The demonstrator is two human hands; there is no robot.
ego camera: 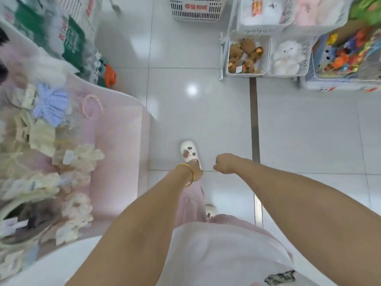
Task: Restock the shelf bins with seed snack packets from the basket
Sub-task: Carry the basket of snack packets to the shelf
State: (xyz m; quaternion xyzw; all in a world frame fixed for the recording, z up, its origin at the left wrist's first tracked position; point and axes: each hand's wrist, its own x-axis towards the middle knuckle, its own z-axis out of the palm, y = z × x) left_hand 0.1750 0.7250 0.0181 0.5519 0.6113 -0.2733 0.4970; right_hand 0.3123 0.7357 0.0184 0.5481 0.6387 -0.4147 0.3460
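Glossy white floor tiles (185,120) carry a bright spot of reflected light (192,89). A dark strip (254,120) runs along the floor up to a white wire rack (223,58) at the right. A pale pink desk (117,145) with a rounded edge stands at the left.

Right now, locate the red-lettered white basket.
Top centre of the head view, the white basket stands on the tiled floor, just left of the rack of plush-toy bins.

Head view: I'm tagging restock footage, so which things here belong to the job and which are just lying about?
Job: white basket, likely; left hand; right hand, curled, holding nothing. No seed packets show.
Lying about: brown plush toys; white plush toy; blue hair bow; cream bows.
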